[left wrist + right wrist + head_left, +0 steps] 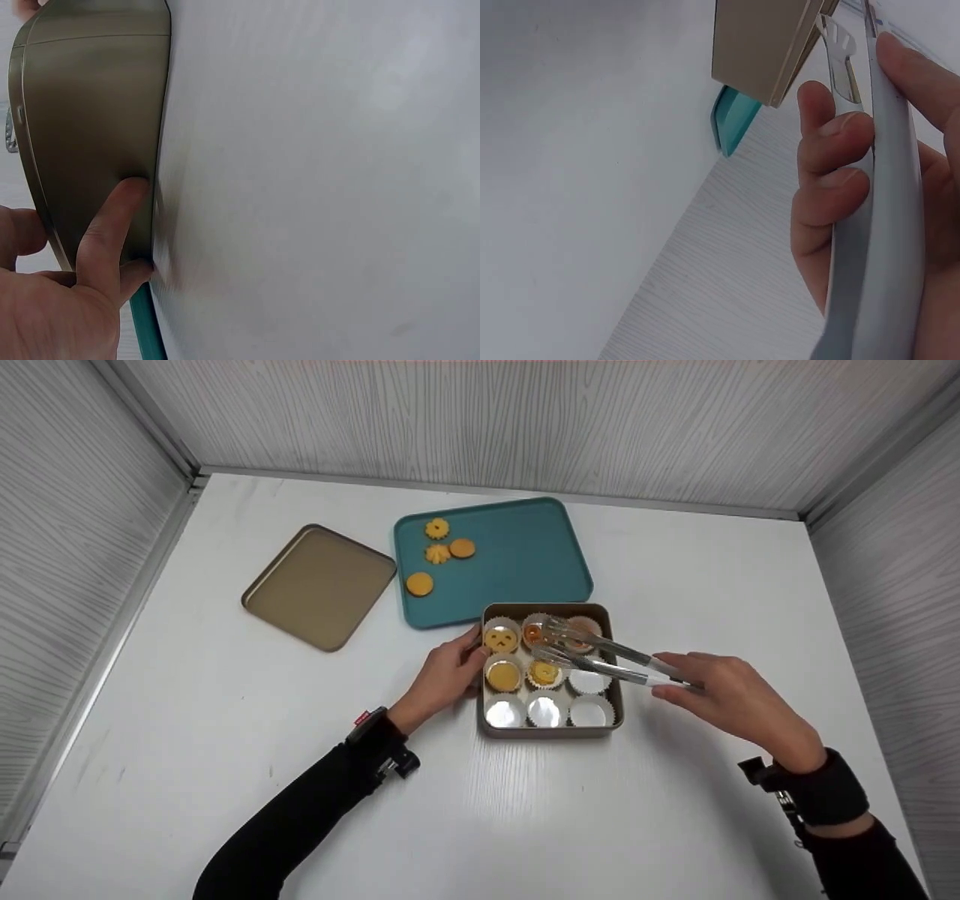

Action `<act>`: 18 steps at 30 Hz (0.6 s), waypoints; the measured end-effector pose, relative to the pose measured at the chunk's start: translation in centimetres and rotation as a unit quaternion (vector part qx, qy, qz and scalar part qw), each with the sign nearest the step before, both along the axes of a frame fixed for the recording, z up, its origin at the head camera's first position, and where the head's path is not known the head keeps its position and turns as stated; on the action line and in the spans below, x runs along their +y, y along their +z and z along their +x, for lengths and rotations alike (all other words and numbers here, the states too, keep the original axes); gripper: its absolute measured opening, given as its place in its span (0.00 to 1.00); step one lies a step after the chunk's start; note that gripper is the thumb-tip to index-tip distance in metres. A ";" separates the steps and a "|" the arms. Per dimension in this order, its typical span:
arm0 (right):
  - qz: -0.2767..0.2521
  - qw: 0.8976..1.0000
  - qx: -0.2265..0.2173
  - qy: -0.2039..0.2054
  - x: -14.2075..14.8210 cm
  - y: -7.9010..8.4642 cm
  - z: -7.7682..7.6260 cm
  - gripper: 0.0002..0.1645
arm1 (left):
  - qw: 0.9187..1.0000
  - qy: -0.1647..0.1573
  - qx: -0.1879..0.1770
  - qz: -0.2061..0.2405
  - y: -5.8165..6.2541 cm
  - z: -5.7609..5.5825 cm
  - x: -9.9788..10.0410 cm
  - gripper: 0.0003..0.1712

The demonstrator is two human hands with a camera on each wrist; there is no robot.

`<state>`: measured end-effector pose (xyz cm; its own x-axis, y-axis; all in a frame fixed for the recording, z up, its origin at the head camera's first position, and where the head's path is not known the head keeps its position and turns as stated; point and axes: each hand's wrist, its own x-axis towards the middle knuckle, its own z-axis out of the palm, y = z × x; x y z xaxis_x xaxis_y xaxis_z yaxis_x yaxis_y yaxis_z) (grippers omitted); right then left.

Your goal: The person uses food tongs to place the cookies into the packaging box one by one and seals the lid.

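A rectangular metal tin holds several pleated paper cups, in rows. A cookie with a face pattern and a plain round cookie sit in the left cups, and a yellow cookie in the middle one. Reddish cookies lie in back cups, partly behind the tongs. My left hand grips the tin's left side, thumb at the rim and fingers against the outer wall. My right hand holds metal tongs by their pale handles. Their tips stand apart over the tin.
Behind the tin lies a teal tray with a flower-shaped cookie, a ridged cookie and two round cookies at its left end. A gold-brown lid lies left of it. Grey panels wall the table's back and sides.
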<state>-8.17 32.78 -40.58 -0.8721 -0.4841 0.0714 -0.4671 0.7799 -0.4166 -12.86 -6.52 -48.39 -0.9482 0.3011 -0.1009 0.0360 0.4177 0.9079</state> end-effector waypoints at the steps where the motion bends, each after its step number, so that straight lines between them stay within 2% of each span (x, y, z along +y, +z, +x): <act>1: -0.005 1.000 0.000 -0.003 -0.1 -0.1 -0.1 0.24 | 1.000 0.001 -0.004 0.003 0.0 0.0 0.0 0.33; 8: -0.031 0.999 0.022 -0.014 -0.9 -0.5 -1.2 0.23 | 0.999 0.002 -0.022 0.035 0.0 0.1 0.1 0.33; 12: -0.029 0.999 0.033 -0.012 -1.7 -0.5 -2.0 0.25 | 0.999 0.004 -0.028 0.042 0.1 0.0 -0.1 0.33; 18: -0.022 0.998 0.051 -0.011 -3.2 0.0 -3.8 0.26 | 0.993 0.001 -0.076 0.095 0.1 -0.1 -0.2 0.35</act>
<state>-11.93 29.62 -40.61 -0.8695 -0.4594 0.1812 -0.4919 0.7728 -0.4011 -12.98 -6.76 -48.29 -0.9269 0.3273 -0.1834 -0.1072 0.2374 0.9655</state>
